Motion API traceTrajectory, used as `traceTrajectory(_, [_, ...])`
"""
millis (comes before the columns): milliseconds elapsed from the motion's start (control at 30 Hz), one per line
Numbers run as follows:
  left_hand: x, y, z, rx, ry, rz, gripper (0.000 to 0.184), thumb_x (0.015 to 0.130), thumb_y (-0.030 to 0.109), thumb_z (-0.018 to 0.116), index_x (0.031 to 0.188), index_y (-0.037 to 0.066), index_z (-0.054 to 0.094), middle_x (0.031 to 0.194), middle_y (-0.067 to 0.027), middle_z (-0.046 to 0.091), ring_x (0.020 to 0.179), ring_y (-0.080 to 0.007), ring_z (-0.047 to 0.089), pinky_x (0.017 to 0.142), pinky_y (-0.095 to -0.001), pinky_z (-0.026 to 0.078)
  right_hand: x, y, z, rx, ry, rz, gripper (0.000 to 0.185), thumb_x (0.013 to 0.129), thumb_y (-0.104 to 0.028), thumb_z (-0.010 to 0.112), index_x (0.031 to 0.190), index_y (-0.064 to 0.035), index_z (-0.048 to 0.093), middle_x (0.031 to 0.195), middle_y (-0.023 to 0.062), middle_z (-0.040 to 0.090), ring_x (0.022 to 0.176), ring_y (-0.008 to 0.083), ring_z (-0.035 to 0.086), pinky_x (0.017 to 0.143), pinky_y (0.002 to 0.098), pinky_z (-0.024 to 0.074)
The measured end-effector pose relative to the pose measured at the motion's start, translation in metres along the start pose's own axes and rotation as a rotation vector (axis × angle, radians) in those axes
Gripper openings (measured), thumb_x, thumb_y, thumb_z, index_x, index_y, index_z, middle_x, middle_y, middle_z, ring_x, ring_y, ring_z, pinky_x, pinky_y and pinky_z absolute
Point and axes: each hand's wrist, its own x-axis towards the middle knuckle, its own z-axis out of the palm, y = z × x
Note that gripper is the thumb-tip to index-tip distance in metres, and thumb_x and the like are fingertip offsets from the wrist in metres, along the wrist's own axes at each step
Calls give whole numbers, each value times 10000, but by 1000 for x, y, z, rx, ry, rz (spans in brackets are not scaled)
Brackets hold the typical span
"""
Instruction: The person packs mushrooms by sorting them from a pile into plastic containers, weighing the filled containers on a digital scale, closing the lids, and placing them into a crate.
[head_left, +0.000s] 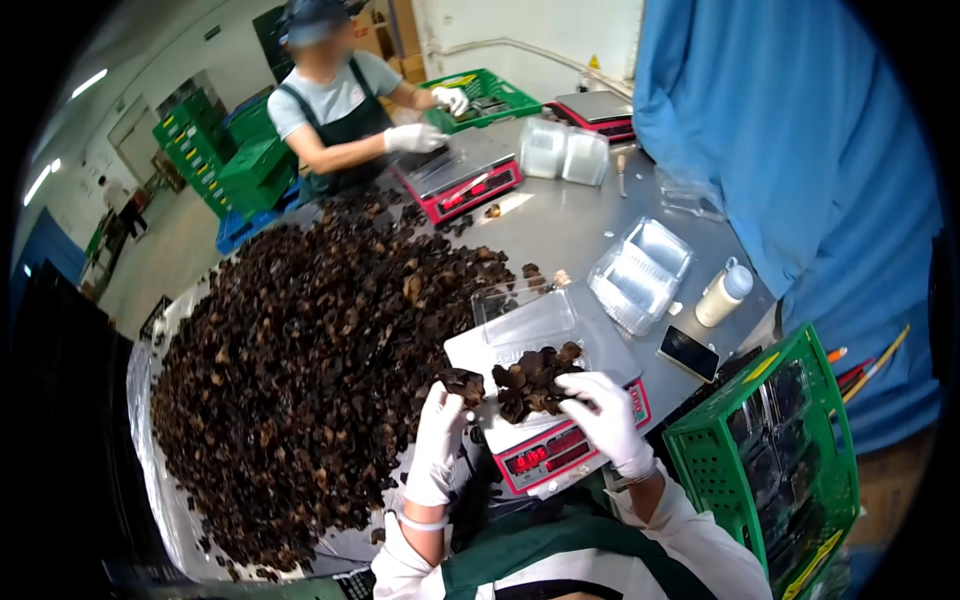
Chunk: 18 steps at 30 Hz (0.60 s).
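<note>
Red and white, the scale (612,362) on the desk (565,215) bears an open clear tray (548,322) holding dark pieces (530,382). At the scale's left edge, the gloved left hand (437,435) has its fingers closed on more pieces. The gloved right hand (608,420) curves its fingers at the tray's right side, against the pieces; whether they grip is unclear. Left of the scale spreads a large heap (320,370); to its right are a phone (688,354), a bottle (722,298) and a green crate (705,468).
</note>
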Motion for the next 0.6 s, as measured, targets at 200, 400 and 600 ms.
traceTrajectory(200, [4, -22, 36, 365, -24, -27, 173, 912, 112, 589, 1068, 47, 549, 786, -33, 610, 519, -56, 510, 470, -188, 411, 21, 4, 33, -132, -40, -224, 393, 748, -116, 743, 1120, -66, 627, 1062, 119, 606, 928, 261, 623, 794, 330, 511])
traceTrajectory(400, [18, -26, 43, 1138, -61, 548, 98, 878, 113, 643, 911, 22, 654, 783, -57, 638, 689, -93, 581, 604, -251, 458, 27, 13, -9, 219, 161, 196, 289, 800, -26, 693, 1081, -14, 630, 956, 40, 625, 839, 98, 595, 726, 243, 495])
traceTrajectory(600, [10, -8, 35, 885, 46, 261, 115, 890, 117, 628, 919, 15, 670, 804, -6, 652, 688, -72, 552, 613, -209, 434, 26, 11, -29, 131, 129, 97, 332, 841, -29, 657, 1169, -53, 610, 1061, 71, 638, 867, 117, 630, 770, 246, 519])
